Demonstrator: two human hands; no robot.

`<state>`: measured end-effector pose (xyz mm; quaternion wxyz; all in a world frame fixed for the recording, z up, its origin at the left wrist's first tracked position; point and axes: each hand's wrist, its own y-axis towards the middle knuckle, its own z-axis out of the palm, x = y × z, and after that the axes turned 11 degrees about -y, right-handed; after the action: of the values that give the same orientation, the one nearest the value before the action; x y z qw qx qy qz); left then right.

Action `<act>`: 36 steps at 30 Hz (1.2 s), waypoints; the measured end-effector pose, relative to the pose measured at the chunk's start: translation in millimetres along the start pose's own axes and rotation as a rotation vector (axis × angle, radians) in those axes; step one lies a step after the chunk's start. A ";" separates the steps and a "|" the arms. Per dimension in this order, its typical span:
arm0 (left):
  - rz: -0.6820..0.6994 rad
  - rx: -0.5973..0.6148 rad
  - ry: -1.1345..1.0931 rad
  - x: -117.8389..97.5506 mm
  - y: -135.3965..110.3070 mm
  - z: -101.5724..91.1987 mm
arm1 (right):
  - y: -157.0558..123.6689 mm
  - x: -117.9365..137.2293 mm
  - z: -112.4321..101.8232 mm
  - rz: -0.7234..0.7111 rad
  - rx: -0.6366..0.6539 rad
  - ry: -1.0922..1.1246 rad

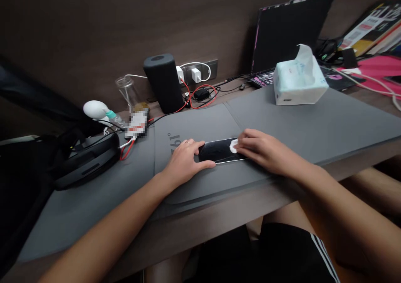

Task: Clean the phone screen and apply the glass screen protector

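A smartphone point(215, 151) with a dark screen lies flat, face up, on the grey desk mat point(200, 191). My left hand point(183, 161) grips its left end, thumb along the near edge and fingers at the far edge. A ring shows on one of its fingers. Pinched in the fingers of my right hand point(263, 150) is a small white wad of tissue point(233, 146), pressed against the screen. That hand covers the phone's right end.
A tissue pack point(299, 86) stands on the mat before an open laptop point(291, 32). Along the wall are a black cylindrical speaker point(164, 82), chargers point(196, 75) and a red cable point(203, 106). A glass point(127, 90), a small bottle point(114, 118) and a black headset point(87, 159) sit left.
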<state>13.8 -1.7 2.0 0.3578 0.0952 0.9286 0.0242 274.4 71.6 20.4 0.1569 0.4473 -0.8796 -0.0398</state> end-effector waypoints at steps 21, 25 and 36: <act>0.014 0.025 0.029 1.5 -0.9 1.0 | -5.7 -1.4 -5.5 -0.045 0.013 0.036; 0.038 0.016 0.031 1.1 -1.1 1.3 | 32.6 30.8 15.7 -0.141 0.017 0.020; 0.031 -0.001 0.015 5.5 -2.2 3.5 | -0.9 6.4 -0.8 -0.003 0.025 0.014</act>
<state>11.8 -2.9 -4.4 0.3504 0.1090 0.9297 0.0309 271.8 66.0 22.5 0.1574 0.4507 -0.8783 -0.0262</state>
